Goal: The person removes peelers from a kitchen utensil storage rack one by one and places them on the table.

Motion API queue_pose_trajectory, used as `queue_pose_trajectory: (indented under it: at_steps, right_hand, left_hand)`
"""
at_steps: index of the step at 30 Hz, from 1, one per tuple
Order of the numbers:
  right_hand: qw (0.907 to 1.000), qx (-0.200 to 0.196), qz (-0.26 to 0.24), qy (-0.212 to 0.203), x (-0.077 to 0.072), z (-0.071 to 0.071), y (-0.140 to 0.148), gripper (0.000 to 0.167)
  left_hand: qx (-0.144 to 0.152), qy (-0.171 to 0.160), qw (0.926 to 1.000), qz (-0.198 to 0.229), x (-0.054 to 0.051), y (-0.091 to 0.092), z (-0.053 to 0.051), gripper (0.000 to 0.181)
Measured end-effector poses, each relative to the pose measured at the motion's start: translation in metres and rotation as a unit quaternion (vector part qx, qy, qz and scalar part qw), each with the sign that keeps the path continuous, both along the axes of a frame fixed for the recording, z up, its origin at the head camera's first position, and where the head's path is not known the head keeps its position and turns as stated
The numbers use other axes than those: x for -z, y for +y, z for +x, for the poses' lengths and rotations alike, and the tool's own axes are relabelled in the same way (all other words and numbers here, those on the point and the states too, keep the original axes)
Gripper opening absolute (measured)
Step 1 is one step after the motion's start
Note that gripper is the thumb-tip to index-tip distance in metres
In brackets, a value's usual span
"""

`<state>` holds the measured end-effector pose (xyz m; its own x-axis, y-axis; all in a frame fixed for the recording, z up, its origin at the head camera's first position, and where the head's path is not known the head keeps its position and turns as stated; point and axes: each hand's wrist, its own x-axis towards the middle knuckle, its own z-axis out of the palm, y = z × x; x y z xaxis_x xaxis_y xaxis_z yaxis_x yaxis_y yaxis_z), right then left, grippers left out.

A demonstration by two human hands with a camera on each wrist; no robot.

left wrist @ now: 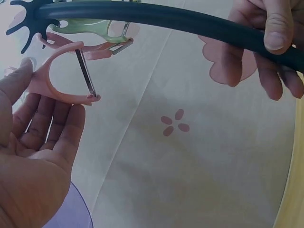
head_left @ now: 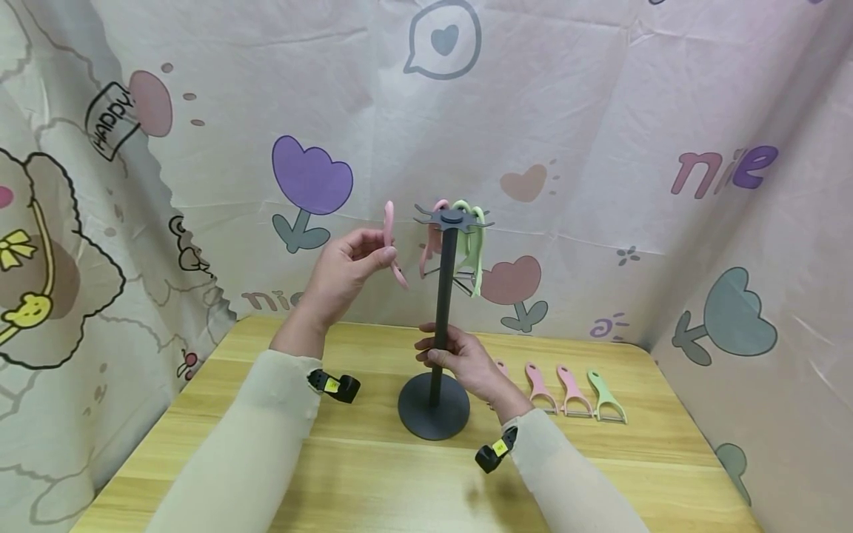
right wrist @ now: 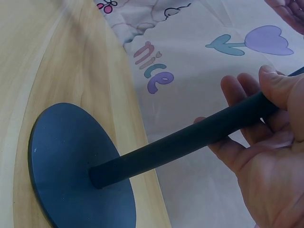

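Observation:
A black stand (head_left: 443, 296) with a round base (head_left: 413, 407) and a top of curved hooks (head_left: 451, 218) rises from the table. My right hand (head_left: 469, 363) grips its pole low down, thumb on the near side. Left of the hooks and apart from them, my left hand (head_left: 336, 270) pinches a pink peeler (left wrist: 43, 78) by its handle; the blade faces the pole in the left wrist view. On the hooks hang green peelers (head_left: 478, 248) and at least one pink peeler (head_left: 434, 238), partly overlapping.
To the right of the stand, pink peelers (head_left: 535, 379) and a green peeler (head_left: 601, 386) lie in a row on the wooden table (head_left: 373, 481). One pink peeler (head_left: 501, 366) is mostly hidden by my right hand. A printed curtain (head_left: 400, 133) encloses the back and sides.

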<state>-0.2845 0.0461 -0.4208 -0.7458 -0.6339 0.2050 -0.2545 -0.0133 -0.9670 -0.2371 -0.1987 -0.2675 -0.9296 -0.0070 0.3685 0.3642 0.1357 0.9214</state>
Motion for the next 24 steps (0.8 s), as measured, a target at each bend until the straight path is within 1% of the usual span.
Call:
queue_pose_trajectory:
  at_steps: [5,8,15,20,24]
  right_hand:
    - [1.0,0.002,0.002,0.002,0.0,0.001,0.001,0.042]
    - [1.0,0.002,0.002,0.005,0.0,0.002,0.001,0.042]
    - [1.0,0.004,0.001,-0.001,-0.001,0.003,0.001,0.042]
    - [1.0,0.003,0.0,0.002,-0.001,0.002,0.001,0.042]
    - [0.9999,0.007,-0.001,0.009,0.0,0.003,0.0,0.041]
  left_hand:
    - [-0.034,-0.008,0.9991,-0.024,0.008,0.001,0.004,0.039]
    - [-0.05,-0.01,0.998,-0.038,0.013,0.002,0.006,0.04]
    - [-0.073,-0.017,0.9952,-0.063,0.024,0.006,0.014,0.043]
    - [-0.091,-0.025,0.9931,-0.069,0.034,0.008,0.021,0.044]
    - [-0.099,-0.024,0.9922,-0.072,0.043,0.01,0.026,0.044]
